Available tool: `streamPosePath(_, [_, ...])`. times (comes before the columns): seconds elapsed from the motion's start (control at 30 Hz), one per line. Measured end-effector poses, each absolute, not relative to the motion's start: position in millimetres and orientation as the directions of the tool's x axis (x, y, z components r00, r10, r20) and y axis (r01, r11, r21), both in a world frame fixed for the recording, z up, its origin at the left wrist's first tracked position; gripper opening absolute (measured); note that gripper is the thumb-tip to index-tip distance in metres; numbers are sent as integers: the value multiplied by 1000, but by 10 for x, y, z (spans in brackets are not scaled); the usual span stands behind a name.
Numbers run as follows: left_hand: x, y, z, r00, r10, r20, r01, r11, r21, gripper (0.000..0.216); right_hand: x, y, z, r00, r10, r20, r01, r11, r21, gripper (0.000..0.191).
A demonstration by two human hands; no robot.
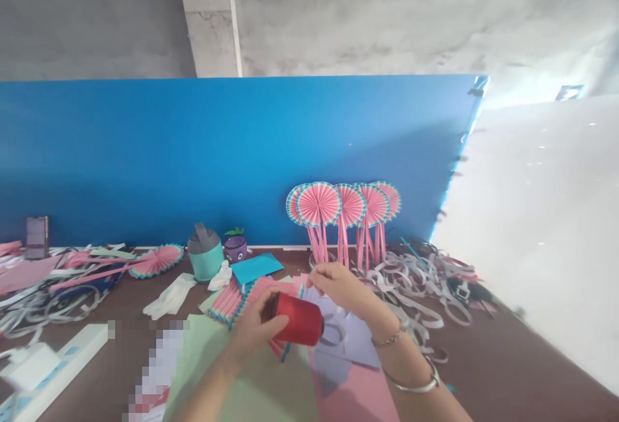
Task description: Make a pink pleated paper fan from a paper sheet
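Note:
My left hand point(258, 326) is wrapped around a spool of red thread point(298, 321), tilted on its side above the table. To its right my right hand point(336, 285) has its fingers bent together in a pinch; whatever is between the fingertips is too small to make out. Behind and below the spool lie pleated pink paper pieces point(229, 301) with blue-and-white edges. Beneath my hands spread pale green paper point(242, 377), pink paper point(365, 393) and lilac paper point(358, 338).
Round pink paper fans point(319, 204) stand against the blue partition point(193, 151). White strips point(416, 293) are tangled at right. A teal cup point(206, 258), purple pot point(235, 249), white glove point(169, 296) and another pink fan point(157, 261) lie leftward. A power strip point(72, 364) sits front left.

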State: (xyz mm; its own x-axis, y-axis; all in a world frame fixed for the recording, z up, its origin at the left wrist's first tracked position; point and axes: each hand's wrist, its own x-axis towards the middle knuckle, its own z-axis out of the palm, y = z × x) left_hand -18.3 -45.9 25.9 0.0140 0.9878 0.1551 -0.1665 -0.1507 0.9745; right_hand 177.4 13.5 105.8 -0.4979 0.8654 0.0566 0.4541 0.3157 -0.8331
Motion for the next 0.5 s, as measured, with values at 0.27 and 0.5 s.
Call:
streamPosePath(0.27, [-39,-491,293,-242,942,234,-137,-272,952,53,1641,36,1049,-357,919,166,521,343,-782,55])
streamPosePath(0.5, [24,-533,262,-298,914,277,-233,-351,907,62,1656,63,1023,-449,894,7,389,202,-899,59])
